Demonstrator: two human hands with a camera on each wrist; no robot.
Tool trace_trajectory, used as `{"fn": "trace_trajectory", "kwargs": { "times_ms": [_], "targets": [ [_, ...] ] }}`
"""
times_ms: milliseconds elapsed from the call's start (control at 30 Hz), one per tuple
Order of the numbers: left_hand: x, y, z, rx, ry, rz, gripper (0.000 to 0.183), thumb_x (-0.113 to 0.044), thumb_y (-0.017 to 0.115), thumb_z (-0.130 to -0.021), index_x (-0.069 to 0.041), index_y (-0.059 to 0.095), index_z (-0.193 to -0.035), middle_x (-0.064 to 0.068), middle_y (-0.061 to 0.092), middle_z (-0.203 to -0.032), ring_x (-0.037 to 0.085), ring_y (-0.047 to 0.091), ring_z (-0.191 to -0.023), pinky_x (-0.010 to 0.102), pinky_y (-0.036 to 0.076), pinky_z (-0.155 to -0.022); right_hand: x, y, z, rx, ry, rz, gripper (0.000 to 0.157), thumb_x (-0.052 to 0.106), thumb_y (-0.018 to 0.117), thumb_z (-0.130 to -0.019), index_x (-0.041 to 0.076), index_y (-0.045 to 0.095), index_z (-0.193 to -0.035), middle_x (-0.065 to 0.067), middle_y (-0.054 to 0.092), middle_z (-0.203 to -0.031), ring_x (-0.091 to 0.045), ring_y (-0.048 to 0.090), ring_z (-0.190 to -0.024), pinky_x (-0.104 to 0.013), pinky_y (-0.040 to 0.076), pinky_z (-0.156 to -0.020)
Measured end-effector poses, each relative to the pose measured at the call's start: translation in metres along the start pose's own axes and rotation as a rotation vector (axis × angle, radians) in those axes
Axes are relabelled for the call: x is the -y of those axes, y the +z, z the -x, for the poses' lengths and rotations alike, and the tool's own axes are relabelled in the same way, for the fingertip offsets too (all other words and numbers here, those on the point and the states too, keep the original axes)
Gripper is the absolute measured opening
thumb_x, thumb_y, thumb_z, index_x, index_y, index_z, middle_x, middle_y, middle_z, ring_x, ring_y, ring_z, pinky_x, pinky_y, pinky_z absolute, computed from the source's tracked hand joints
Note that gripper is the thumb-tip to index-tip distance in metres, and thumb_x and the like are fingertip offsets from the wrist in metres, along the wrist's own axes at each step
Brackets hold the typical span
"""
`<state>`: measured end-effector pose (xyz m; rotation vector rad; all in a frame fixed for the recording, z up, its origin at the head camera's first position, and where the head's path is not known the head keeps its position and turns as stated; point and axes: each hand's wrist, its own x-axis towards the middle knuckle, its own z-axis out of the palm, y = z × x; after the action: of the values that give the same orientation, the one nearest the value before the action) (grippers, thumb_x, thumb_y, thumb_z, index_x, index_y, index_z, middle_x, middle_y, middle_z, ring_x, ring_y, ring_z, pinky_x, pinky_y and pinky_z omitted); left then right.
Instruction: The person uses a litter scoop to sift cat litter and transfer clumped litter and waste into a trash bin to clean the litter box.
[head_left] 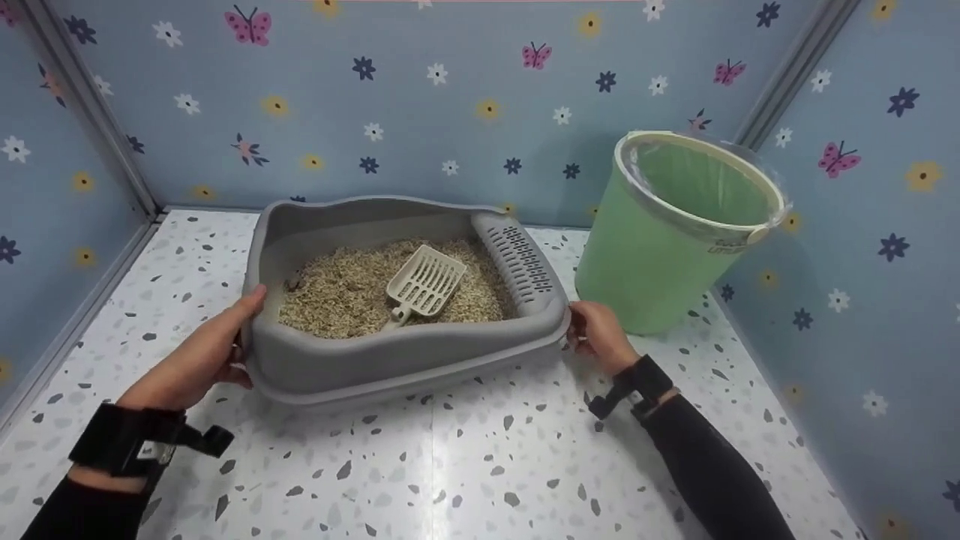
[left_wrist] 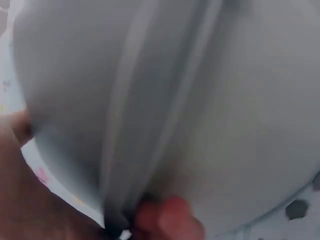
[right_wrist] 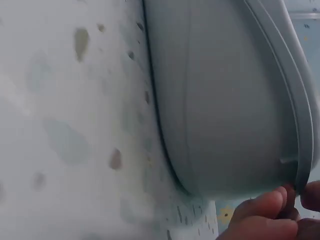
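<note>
A grey litter box (head_left: pixel 420 360) stands in the middle of the head view, holding tan litter (head_left: pixel 337 292). On the litter lies a beige slotted litter scoop (head_left: pixel 427 279), its handle toward the front wall. My left hand (head_left: pixel 202 349) grips the box's left end, thumb on the outer wall near the rim and fingers lower down. At the right front corner, my right hand (head_left: pixel 600 334) pinches the projecting rim, as the right wrist view also shows with the fingers (right_wrist: pixel 265 210) at the rim's edge. The left wrist view is blurred; the grey box wall (left_wrist: pixel 240 100) fills most of it.
A green trash bin (head_left: pixel 637 255) with a clear liner stands close behind my right hand. Blue flowered panels (head_left: pixel 450 90) enclose the back and both sides. The floor (head_left: pixel 465 465) is white with grey speckles.
</note>
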<state>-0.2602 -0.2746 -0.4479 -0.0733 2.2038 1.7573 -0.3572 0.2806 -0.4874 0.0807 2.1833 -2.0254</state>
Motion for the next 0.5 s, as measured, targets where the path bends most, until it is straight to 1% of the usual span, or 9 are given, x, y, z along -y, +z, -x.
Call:
{"fn": "trace_trajectory", "kwargs": {
  "times_ms": [67,133,200,267,333,367,433,500],
  "targets": [
    [-0.002,0.008,0.010,0.000,-0.025,-0.010,0.094,-0.077,0.028,-0.112,0.000,0.037,-0.165,0.014,0.063,-0.115,0.022,0.063,-0.088,0.040,0.058,-0.070,0.004,-0.002,-0.012,0.004,0.023,-0.047,0.038,0.022,0.050,-0.113,0.009,0.066,-0.082,0.000,0.060,-0.070,-0.012,0.052,-0.058,-0.023,0.037,-0.047],
    [-0.004,0.016,0.016,-0.025,-0.041,-0.005,0.095,-0.076,0.030,-0.112,0.003,0.038,-0.163,0.013,0.062,-0.113,0.022,0.061,-0.084,0.038,0.057,-0.067,0.005,-0.004,-0.019,0.011,0.037,-0.080,0.035,0.023,0.051,-0.113,0.010,0.066,-0.084,0.001,0.059,-0.069,-0.011,0.050,-0.058,-0.023,0.037,-0.048],
    [-0.004,0.021,0.017,-0.063,-0.043,0.008,0.096,-0.075,0.032,-0.112,0.004,0.036,-0.166,0.014,0.063,-0.113,0.021,0.064,-0.081,0.036,0.057,-0.062,0.005,-0.005,-0.022,0.034,0.032,-0.090,0.036,0.025,0.051,-0.114,0.009,0.065,-0.085,0.001,0.058,-0.068,-0.011,0.048,-0.056,-0.023,0.035,-0.047],
    [-0.004,0.022,0.014,-0.100,-0.040,0.014,0.096,-0.074,0.033,-0.112,0.005,0.035,-0.167,0.015,0.064,-0.110,0.020,0.065,-0.078,0.034,0.055,-0.058,0.003,-0.004,-0.019,0.048,0.001,-0.080,0.038,0.025,0.048,-0.116,0.009,0.064,-0.086,0.001,0.055,-0.067,-0.011,0.045,-0.055,-0.023,0.033,-0.046],
    [-0.003,0.019,0.010,-0.118,-0.041,0.022,0.094,-0.073,0.034,-0.112,0.004,0.037,-0.165,0.013,0.065,-0.106,0.019,0.066,-0.076,0.033,0.054,-0.057,0.000,-0.002,-0.012,0.061,-0.036,-0.067,0.040,0.024,0.045,-0.118,0.008,0.063,-0.087,-0.001,0.053,-0.067,-0.012,0.044,-0.055,-0.023,0.032,-0.046],
    [-0.003,0.015,0.007,-0.121,-0.045,0.028,0.091,-0.073,0.035,-0.112,0.003,0.041,-0.162,0.011,0.066,-0.103,0.019,0.066,-0.076,0.032,0.053,-0.056,-0.001,0.000,-0.008,0.066,-0.049,-0.064,0.040,0.024,0.044,-0.119,0.008,0.063,-0.087,-0.001,0.053,-0.068,-0.012,0.043,-0.056,-0.023,0.031,-0.046],
    [-0.002,0.006,0.001,-0.124,-0.052,0.036,0.083,-0.073,0.037,-0.112,-0.001,0.055,-0.148,0.006,0.064,-0.092,0.017,0.064,-0.072,0.032,0.052,-0.056,-0.004,0.005,0.003,0.062,-0.065,-0.057,0.040,0.024,0.044,-0.119,0.008,0.062,-0.087,-0.002,0.053,-0.069,-0.013,0.043,-0.057,-0.024,0.031,-0.048],
    [-0.001,-0.006,-0.005,-0.131,-0.051,0.052,0.070,-0.072,0.040,-0.111,-0.008,0.063,-0.126,0.001,0.059,-0.080,0.015,0.060,-0.068,0.031,0.052,-0.057,-0.006,0.011,0.013,0.077,-0.066,-0.048,0.040,0.023,0.043,-0.119,0.008,0.061,-0.086,-0.003,0.052,-0.070,-0.014,0.043,-0.059,-0.024,0.031,-0.048]
  ]
}}
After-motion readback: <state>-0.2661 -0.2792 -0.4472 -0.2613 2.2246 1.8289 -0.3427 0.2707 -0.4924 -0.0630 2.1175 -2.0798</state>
